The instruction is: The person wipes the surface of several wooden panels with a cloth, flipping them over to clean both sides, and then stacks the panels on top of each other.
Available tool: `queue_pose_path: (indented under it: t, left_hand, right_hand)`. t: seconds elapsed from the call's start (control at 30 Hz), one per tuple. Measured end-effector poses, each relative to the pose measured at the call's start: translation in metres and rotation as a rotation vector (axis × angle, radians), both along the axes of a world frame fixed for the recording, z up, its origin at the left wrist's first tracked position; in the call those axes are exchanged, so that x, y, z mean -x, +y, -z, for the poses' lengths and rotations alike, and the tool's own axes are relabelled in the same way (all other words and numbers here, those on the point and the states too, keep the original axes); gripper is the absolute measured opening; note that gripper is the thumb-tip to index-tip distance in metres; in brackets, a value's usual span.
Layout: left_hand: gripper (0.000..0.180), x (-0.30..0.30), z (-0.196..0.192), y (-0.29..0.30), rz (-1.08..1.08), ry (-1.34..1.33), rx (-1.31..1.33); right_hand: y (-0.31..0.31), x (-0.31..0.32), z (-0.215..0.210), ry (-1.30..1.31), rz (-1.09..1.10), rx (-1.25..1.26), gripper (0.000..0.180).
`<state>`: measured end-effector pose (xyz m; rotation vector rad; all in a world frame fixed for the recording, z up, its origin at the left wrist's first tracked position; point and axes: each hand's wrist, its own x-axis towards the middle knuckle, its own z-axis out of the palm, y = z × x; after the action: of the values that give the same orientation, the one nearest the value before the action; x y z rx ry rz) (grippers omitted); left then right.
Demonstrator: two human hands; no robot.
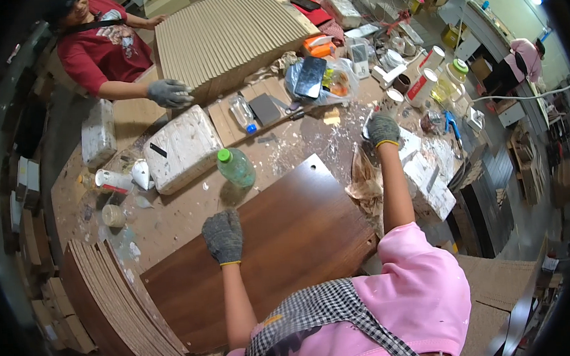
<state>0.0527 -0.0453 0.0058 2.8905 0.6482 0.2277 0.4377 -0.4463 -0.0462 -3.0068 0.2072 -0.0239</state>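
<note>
A dark brown wood-grain panel [282, 237] with small holes near its right corners lies flat across the table before me. My left hand [223, 238], in a grey knit glove, is at the panel's far edge, its fingers bent over that edge. My right hand [384, 130], gloved alike, reaches out beyond the panel's right end, next to a white cup with dark contents [393, 97]. Its fingers are closed; a bit of something white shows beside them, but what they hold is hidden. A green-capped bottle [236, 168] stands just beyond the panel.
Stacked curved panels [113, 299] stand at the left. White paint-spattered blocks [184, 149] lie beyond the bottle and at the right. Farther off are a phone [310, 77], blue-handled pliers [451, 126] and a large stack of boards [230, 34], where a co-worker's gloved hand [169, 94] rests.
</note>
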Motion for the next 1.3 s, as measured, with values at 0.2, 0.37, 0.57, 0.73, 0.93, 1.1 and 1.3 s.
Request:
queue_pose_path:
  t: [0.2,0.37,0.57,0.73,0.93,1.1,1.3]
  left_hand:
    - [0.031,0.006,0.007,0.002,-0.060,0.026,-0.032]
    - [0.032,0.010,0.012,0.007,-0.036,0.040,-0.049]
    - [0.033,0.012,0.020,0.009,-0.026,-0.085,-0.090]
    - [0.036,0.008,0.005,-0.001,-0.050,0.007,-0.015]
    - [0.036,0.005,0.007,0.000,-0.057,0.068,-0.058]
    - [0.034,0.003,0.016,0.001,-0.033,-0.105,-0.088]
    - [0.034,-0.001,0.009,-0.003,-0.032,0.004,-0.045]
  right_hand:
    - [-0.033,0.023,-0.035,0.321,0.103,0.127,0.037]
    - [-0.041,0.017,-0.010,0.324,0.149,0.101,0.033]
    - [-0.038,0.013,-0.019,0.225,0.168,0.052,0.033]
    - [-0.031,0.022,-0.033,0.327,0.119,0.046,0.035]
    - [-0.037,0.027,-0.040,0.404,0.167,-0.015,0.046]
    - [-0.008,0.016,-0.062,0.229,-0.315,-0.032,0.057]
    - [0.116,-0.064,-0.048,-0.050,-0.759,-0.921,0.044]
